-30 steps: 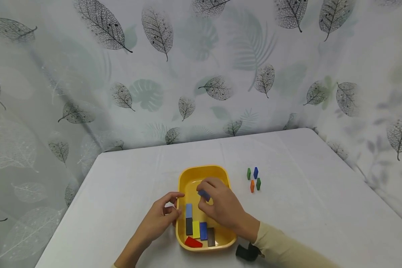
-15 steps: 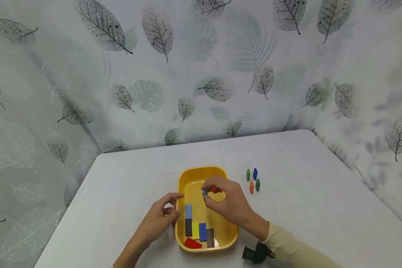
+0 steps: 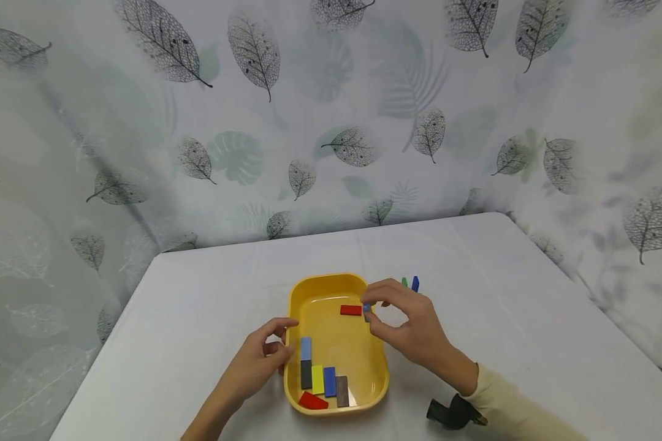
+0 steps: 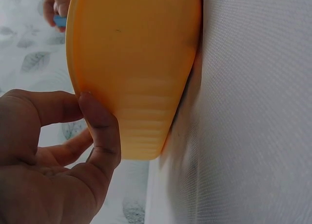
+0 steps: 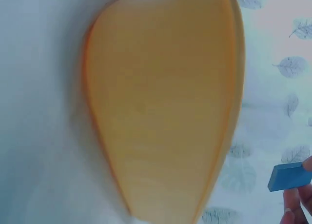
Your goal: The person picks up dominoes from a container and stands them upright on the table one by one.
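My left hand (image 3: 254, 364) pinches the left rim of a yellow plastic tray (image 3: 336, 343); in the left wrist view its thumb lies against the outer wall. A small blue block (image 5: 290, 177) is held between the fingertips of my right hand (image 3: 414, 315), above the tray's right rim. Beside it, a red block (image 3: 350, 310) lies flat on the tray floor. Toward the near left of the tray are a light blue block (image 3: 306, 348), a black one (image 3: 306, 374), a yellow one (image 3: 317, 380), a dark blue one (image 3: 330, 382), a brown one (image 3: 342, 391) and a tilted red one (image 3: 312, 401).
Behind my right hand, a green block (image 3: 404, 282) and a blue block (image 3: 415, 283) stand on the white table (image 3: 198, 294), partly hidden. A black device (image 3: 453, 413) is at my right wrist. Leaf-patterned cloth (image 3: 331, 122) rises beyond the table.
My right hand has moved right with the blue block, from over the tray's middle to its right rim. The far red block shows fully. My left hand keeps its hold on the tray.
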Tool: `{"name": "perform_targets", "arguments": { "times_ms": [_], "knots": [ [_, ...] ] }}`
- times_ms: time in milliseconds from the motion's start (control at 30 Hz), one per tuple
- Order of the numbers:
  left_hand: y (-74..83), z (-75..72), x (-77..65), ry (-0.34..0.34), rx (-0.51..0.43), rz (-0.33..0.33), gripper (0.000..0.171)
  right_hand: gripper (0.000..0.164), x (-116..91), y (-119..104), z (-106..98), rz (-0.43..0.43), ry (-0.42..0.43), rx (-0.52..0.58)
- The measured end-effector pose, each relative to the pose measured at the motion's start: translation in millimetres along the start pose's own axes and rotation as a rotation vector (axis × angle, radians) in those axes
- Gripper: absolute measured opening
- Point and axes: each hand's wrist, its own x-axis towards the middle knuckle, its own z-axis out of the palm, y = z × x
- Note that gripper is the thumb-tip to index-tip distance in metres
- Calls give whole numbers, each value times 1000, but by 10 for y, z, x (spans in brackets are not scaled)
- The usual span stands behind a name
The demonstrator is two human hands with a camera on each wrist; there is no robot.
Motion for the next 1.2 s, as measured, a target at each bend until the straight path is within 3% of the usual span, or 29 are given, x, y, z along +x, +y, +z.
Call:
{"name": "perform_targets", "arguments": {
  "times_ms": [467,833,1200],
  "knots": [
    [-8,-32,8,-8,2,-6,45,28,-238,272,-342,-205,103,-169],
    [-6,-9,3,-13,1,-11,45,40,-474,487,-597,-104,-2,-160],
    [-4,12,3,10,10,-18,45,41,-538,570,-714,9,-134,-111]
  ]
}}
